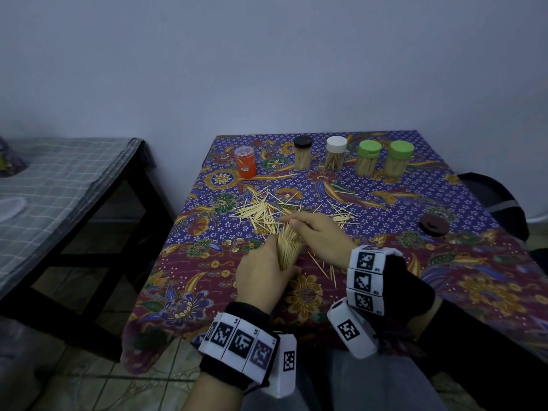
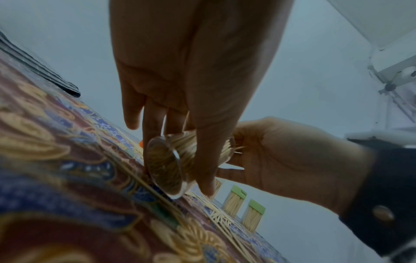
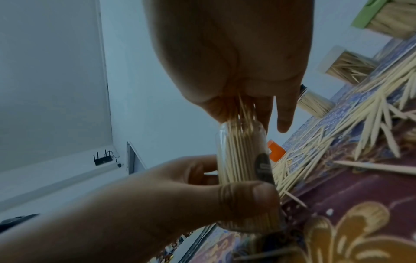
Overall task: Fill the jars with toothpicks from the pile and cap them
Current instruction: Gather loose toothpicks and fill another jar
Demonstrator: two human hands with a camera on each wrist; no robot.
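Note:
My left hand (image 1: 268, 269) grips a clear jar (image 1: 287, 252) packed with toothpicks, tilted, with its base near the cloth. In the left wrist view the jar's round base (image 2: 165, 167) touches the cloth under the left hand (image 2: 202, 178). My right hand (image 1: 296, 225) is at the jar's mouth and pinches a bunch of toothpicks (image 3: 243, 110) whose lower ends are inside the jar (image 3: 242, 156). The loose toothpick pile (image 1: 264, 213) lies just beyond both hands. A dark brown lid (image 1: 434, 225) lies on the table to the right.
At the back of the patterned tablecloth (image 1: 385, 262) stand an orange jar (image 1: 246, 164) and capped jars of toothpicks: black cap (image 1: 303, 155), white cap (image 1: 336, 155), two green caps (image 1: 382, 158). A checked-cloth bench (image 1: 59, 179) stands to the left.

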